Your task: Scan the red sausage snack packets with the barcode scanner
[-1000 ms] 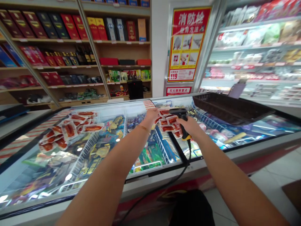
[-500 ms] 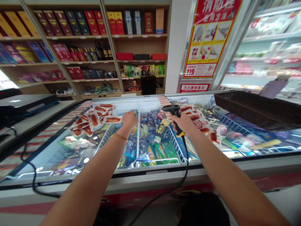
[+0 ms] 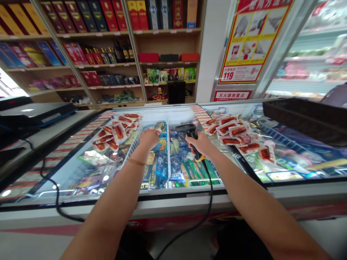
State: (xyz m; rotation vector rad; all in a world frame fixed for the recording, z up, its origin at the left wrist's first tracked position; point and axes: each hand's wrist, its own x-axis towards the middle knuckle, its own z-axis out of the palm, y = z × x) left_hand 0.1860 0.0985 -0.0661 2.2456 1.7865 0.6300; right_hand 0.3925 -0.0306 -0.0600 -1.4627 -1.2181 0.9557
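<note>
My right hand (image 3: pixel 202 144) grips a black handheld barcode scanner (image 3: pixel 193 137) with a yellow-tipped handle. The scanner's head points left over the chest freezer, and its cable hangs down the front. My left hand (image 3: pixel 149 139) is closed above the left wire basket, fingers curled. A small pale and reddish bit shows at its fingertips, too small to name. Left of this hand lies a pile of vacuum-packed sausages (image 3: pixel 119 131) on the glass lid. Another pile of packed sausages (image 3: pixel 238 131) lies to the right of the scanner.
Wrapped ice creams (image 3: pixel 162 162) fill baskets inside the freezer (image 3: pixel 173 198). A dark brown tray (image 3: pixel 306 119) rests on its right side. The black cable (image 3: pixel 208 202) crosses the front edge. Behind stand wooden shelves (image 3: pixel 170 64) of boxed goods, with a counter at the left.
The scanner has moved left, away from the right sausage pile, and its head has turned more level. The single sausage pack beside my left hand no longer shows there. The view has shifted.
</note>
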